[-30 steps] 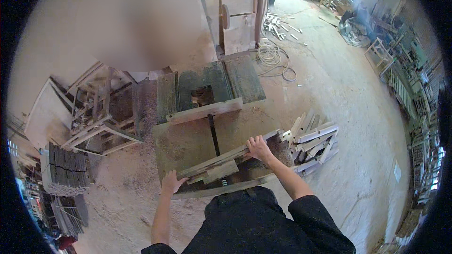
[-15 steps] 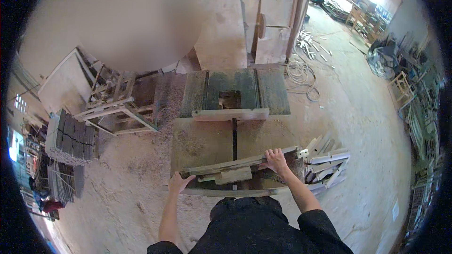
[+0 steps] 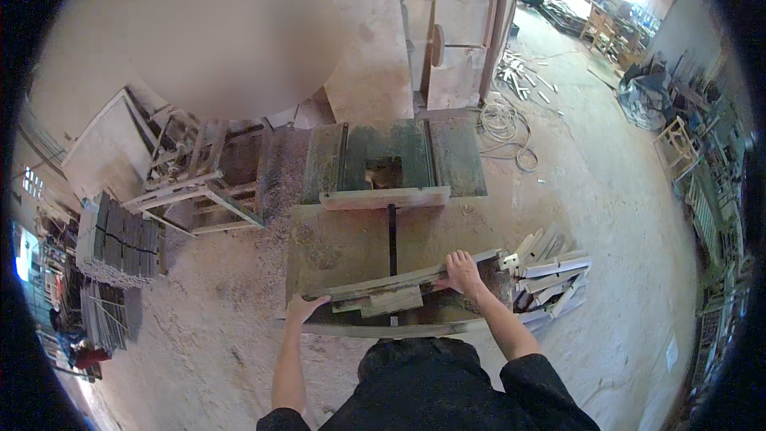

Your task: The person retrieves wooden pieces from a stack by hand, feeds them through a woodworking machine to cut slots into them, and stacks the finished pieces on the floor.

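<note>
A long wooden board (image 3: 383,282) lies slantwise across the near part of a worn machine table (image 3: 339,239), its right end farther from me. My left hand (image 3: 303,309) grips its left end, with the thumb laid along the wood. Toward the right end, my right hand (image 3: 462,273) is closed over the board's top edge. On the near side of the board sits a short wooden block (image 3: 392,301); whether it is fixed there I cannot tell. A dark slot (image 3: 392,241) runs down the table and passes under the board.
A wooden crossbar (image 3: 384,197) spans the table's far side, before a dark bed with an opening (image 3: 385,173). Cut wood pieces (image 3: 554,275) are heaped at the right. A wooden frame (image 3: 209,191) and stacked slats (image 3: 124,235) stand left; a coiled hose (image 3: 507,132) lies farther off.
The view has shifted slightly. Both hands keep their grip on the board, which stays in nearly the same place on the table.
</note>
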`<state>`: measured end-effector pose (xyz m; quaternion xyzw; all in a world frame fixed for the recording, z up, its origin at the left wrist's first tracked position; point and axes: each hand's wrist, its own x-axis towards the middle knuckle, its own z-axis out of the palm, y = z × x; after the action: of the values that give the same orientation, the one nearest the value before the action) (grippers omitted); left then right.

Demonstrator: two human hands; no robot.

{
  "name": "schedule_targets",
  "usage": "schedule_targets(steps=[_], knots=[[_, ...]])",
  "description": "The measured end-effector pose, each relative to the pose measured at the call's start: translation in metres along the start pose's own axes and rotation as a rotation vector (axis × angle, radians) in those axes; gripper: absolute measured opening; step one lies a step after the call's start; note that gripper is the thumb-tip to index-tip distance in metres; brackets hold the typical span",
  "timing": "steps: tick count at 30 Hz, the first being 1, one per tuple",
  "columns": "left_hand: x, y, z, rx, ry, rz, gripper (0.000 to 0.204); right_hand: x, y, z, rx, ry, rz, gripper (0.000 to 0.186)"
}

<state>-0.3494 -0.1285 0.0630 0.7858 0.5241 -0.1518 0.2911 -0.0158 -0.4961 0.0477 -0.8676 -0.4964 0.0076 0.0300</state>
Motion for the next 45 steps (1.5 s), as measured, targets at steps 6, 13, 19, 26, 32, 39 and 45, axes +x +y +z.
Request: schedule_targets(steps=[6, 13, 19, 26, 32, 39, 45], knots=[[0.012, 0.033, -0.026, 0.178, -0.242, 0.027, 0.113, -0.001, 0.011, 0.014, 0.179, 0.064, -0.005, 0.082], [0.005, 0.021, 0.011, 0.063, -0.048, 0.006, 0.098, -0.004, 0.024, 0.025, 0.164, 0.147, -0.03, 0.079], [-0.007, 0.037, 0.046, -0.205, 0.117, 0.12, 0.079, -0.005, 0.046, 0.051, 0.199, 0.366, -0.046, 0.08], [0.016, -0.005, 0.031, -0.198, 0.018, 0.137, 0.07, 0.004, 0.03, 0.063, 0.345, 0.378, -0.026, 0.076], [0.012, -0.002, 0.045, -0.185, 0.112, 0.081, 0.06, -0.004, 0.03, 0.07, 0.339, 0.356, -0.009, 0.074], [0.024, -0.013, 0.039, -0.099, 0.121, 0.236, 0.071, 0.0, 0.026, 0.064, 0.275, 0.415, -0.015, 0.075], [0.026, -0.011, 0.03, -0.067, 0.111, 0.086, 0.072, 0.002, 0.011, 0.054, 0.247, 0.38, -0.01, 0.074]])
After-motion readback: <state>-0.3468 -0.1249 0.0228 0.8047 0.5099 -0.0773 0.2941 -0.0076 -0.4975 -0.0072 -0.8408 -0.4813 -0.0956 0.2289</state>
